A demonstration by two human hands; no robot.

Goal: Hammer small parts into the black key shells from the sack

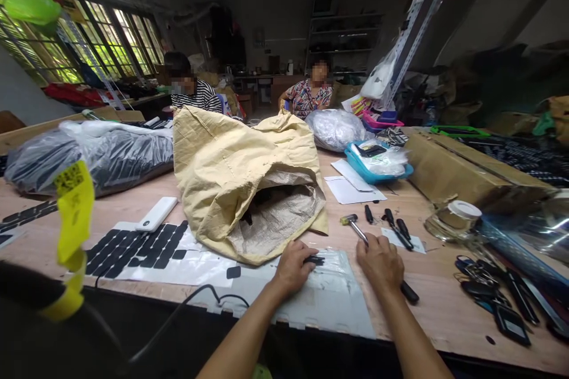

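Observation:
My left hand rests on a pale taped mat at the table's front edge. Its fingers are closed on a small black strip, whose exact kind I cannot make out. To the right, my right hand is wrapped round the handle of a small hammer. The metal head points away from me, and the dark handle end shows behind the hand. Just beyond my left hand lies a large beige sack, its mouth towards me. A single black rounded patch is left of that hand.
White sheets with black patches and a white phone-like slab lie at left. Beyond the hammer are black-handled tools and a blue basket. Keys and a cardboard box are at right. Two people sit behind the table.

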